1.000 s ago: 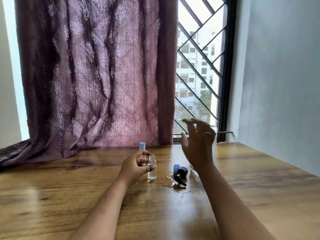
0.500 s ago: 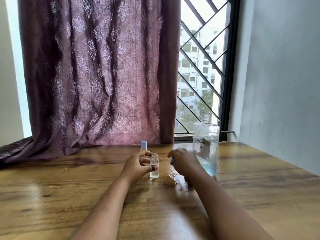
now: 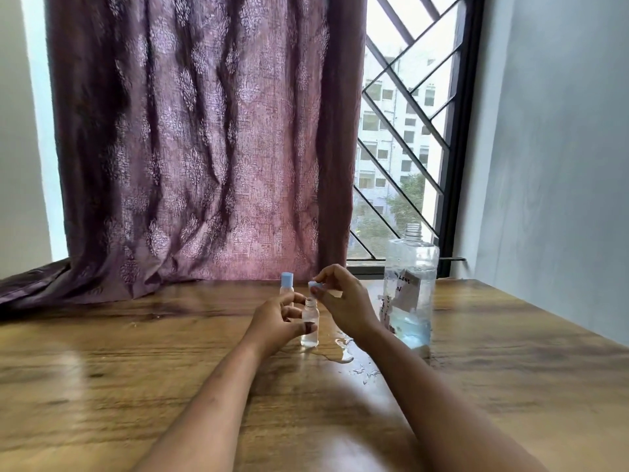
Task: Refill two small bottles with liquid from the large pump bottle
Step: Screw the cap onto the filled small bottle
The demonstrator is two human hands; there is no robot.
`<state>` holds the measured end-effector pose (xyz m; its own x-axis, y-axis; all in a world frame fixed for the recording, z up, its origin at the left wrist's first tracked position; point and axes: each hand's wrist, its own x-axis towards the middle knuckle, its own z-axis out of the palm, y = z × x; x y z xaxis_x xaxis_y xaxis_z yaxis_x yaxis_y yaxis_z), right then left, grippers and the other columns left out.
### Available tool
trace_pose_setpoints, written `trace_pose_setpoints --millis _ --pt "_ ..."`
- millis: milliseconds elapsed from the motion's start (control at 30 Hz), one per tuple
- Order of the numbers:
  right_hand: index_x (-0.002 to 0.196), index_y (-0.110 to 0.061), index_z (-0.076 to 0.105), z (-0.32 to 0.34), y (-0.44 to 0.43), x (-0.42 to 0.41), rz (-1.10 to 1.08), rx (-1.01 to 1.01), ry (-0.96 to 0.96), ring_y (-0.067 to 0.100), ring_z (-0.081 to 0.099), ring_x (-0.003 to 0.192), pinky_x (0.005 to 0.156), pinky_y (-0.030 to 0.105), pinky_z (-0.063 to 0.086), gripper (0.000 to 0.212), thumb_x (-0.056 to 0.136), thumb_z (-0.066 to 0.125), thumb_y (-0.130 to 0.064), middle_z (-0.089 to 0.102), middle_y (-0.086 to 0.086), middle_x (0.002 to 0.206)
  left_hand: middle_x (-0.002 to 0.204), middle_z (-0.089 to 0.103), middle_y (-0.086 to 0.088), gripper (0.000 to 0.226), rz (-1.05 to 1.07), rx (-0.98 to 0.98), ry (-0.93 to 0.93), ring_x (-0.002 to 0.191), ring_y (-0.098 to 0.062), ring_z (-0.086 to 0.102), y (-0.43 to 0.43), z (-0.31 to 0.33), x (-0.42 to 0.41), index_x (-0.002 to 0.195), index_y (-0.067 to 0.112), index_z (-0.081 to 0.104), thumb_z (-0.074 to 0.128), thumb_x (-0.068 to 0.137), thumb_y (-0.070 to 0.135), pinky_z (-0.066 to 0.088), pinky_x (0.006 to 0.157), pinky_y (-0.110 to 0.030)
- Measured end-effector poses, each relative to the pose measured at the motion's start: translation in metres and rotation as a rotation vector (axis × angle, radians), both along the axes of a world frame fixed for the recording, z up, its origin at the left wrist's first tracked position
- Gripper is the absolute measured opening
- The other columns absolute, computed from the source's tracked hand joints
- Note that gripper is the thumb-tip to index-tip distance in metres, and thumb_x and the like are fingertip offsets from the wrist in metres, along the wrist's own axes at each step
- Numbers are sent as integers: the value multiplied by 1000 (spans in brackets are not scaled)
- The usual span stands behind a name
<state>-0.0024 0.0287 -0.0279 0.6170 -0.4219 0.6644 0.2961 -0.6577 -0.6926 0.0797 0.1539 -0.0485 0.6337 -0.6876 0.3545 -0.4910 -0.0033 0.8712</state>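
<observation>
A small clear bottle [image 3: 310, 321] stands uncapped on the wooden table [image 3: 136, 369], and my left hand [image 3: 277, 321] grips its side. My right hand [image 3: 343, 301] pinches a small blue cap [image 3: 313, 285] just above the bottle's open neck. A second small bottle with a blue cap [image 3: 286, 282] stands behind my left hand, mostly hidden. The large clear bottle [image 3: 410, 287] stands upright to the right with its pump off and its neck open; a little bluish liquid lies at its bottom.
Spilled liquid [image 3: 340, 350] puddles on the table between the small bottle and the large one. A purple curtain [image 3: 190, 148] hangs behind, its hem on the table's far left. A barred window [image 3: 405, 137] and a grey wall [image 3: 561, 165] close the right side.
My right hand dropped to the table by the puddle, picked up the blue cap and raised it over the small bottle. The large bottle now stands uncovered. My left hand kept its grip.
</observation>
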Motion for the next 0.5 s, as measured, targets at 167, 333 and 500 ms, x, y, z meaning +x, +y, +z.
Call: trace_pose_setpoints --millis 167,333,500 --pt "87 -13 62 1 -1 -2 85 -37 126 -1 62 72 62 9 45 19 76 73 -3 65 -7 81 78 64 4 37 -1 8 -3 80 -10 61 0 1 -1 93 29 56 78 72 9 45 66 -12" --pt "102 -15 68 4 -2 -5 28 -149 180 -3 58 70 61 5 42 24 78 73 -13 61 -16 81 84 66 -1 37 8 37 -15 82 -11 60 -1 1 0 103 22 60 78 72 12 45 69 -14" --pt "92 -17 68 -3 -4 2 -138 -316 171 0 46 67 60 7 35 25 74 76 -31 50 -12 75 84 66 1 45 28 27 -13 81 -10 60 -3 -2 2 107 26 59 80 69 13 46 75 -22"
